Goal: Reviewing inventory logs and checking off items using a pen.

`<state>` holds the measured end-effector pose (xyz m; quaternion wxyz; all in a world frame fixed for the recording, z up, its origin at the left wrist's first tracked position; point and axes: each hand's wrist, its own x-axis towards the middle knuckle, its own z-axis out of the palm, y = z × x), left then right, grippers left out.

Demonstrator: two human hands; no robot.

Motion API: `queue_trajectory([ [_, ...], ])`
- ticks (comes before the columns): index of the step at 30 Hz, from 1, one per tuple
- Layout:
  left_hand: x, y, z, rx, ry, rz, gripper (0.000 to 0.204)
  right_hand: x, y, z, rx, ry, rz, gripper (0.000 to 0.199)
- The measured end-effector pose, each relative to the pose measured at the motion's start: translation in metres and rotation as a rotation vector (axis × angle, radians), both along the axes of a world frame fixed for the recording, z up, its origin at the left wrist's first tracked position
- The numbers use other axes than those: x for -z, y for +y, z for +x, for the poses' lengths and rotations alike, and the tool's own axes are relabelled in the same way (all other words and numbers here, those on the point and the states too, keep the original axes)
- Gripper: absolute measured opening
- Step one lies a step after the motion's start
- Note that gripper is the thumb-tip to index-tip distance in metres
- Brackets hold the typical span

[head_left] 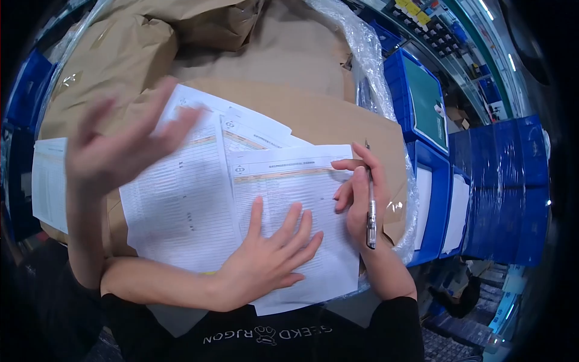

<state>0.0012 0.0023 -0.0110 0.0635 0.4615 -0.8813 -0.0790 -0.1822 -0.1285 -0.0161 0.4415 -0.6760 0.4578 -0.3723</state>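
Two blue bins (441,199) hold white papers (424,205). The left hand (271,259), grip spread and empty, partly covers a printed sheet (283,187) on brown paper (341,123); the right hand (362,202) has its grip around a pen (371,211). A co-worker's blurred hand (123,151) hides another sheet's (181,199) edge.

One pen (371,211), several printed sheets (271,187)

Three hands show: the person's left hand (259,265), their right hand (357,210) and one co-worker's hand (117,148). At right are two blue bins (439,199) with white paper (423,208) and one blue bin (398,72) with one green panel (427,99). The printed sheets number at least four; overlaps make the exact total hard to tell.
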Motion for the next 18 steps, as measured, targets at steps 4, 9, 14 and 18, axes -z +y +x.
queue_trajectory([
  [4,0.0020,0.0003,-0.0002,-0.004,-0.022,0.025,0.074,0.0010,-0.0013,0.0019,0.021,0.022,0.009,0.040],
  [9,0.0012,0.0006,0.0004,-0.004,-0.043,0.018,0.075,0.0021,-0.0018,0.0021,0.014,-0.005,0.006,0.038],
  [14,0.0014,0.0003,0.0005,-0.003,-0.043,-0.003,0.074,0.0009,-0.0030,0.0036,0.018,-0.030,0.019,0.037],
  [18,0.0033,0.0005,0.0012,-0.007,-0.026,-0.010,0.074,0.0003,-0.0041,0.0060,0.008,0.069,-0.042,0.042],
])
